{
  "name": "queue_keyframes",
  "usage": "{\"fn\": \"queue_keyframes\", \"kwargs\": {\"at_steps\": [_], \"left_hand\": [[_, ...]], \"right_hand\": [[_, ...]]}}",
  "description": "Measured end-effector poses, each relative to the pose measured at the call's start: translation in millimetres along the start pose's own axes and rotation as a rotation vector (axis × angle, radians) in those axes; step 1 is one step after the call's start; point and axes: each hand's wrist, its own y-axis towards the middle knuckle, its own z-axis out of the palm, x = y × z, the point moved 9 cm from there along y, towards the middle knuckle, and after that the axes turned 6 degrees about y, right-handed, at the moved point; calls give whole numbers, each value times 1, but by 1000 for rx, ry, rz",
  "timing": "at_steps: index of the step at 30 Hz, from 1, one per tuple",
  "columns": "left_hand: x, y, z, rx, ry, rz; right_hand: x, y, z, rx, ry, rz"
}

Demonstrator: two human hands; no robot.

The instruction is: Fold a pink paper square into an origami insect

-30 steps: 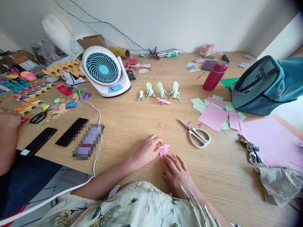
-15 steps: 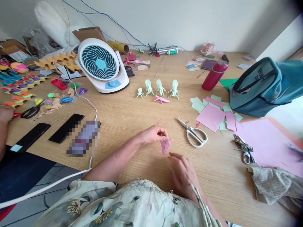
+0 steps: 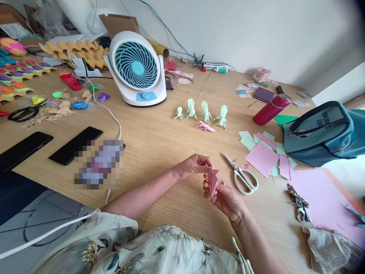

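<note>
A wooden counter (image 3: 159, 142) spreads beneath the fingers, with scissors (image 3: 236, 168) just to their right. Left fingers (image 3: 205, 168) pinch the upper end of the folded pink paper (image 3: 212, 183); right fingers (image 3: 221, 186) grasp its lower sides. It looks light, thin and easily creased, probably best held gently by its layered edges.

The right hand (image 3: 229, 201), apart 0.5 s ago, now grips the folded pink paper (image 3: 212, 184).

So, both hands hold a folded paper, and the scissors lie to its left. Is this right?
The side is wrong: in the head view, the scissors lie right of the folded paper. The left hand and right hand do hold it.
</note>
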Motion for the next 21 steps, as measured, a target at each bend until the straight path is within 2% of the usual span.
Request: {"fn": "queue_keyframes", "kwargs": {"at_steps": [5, 7, 9, 12, 15, 18, 21], "left_hand": [[5, -2, -1, 19, -90, 18], [11, -2, 2, 33, -107, -1], [21, -2, 4, 41, -121, -47], [33, -2, -1, -34, -141, -105], [34, -2, -5, -104, -62, -85], [34, -3, 1, -101, 64, -81], [32, -4, 0, -159, 138, -61]], "right_hand": [[-20, 3, 14, 138, 93, 86], [-20, 2, 17, 146, 95, 72], [-15, 2, 12, 77, 54, 7], [5, 0, -9, -152, -74, -193], [23, -6, -25, -330, -210, -382], [31, -9, -26, -357, -334, -463], [32, -9, -20, -305, -445, -477]]}}
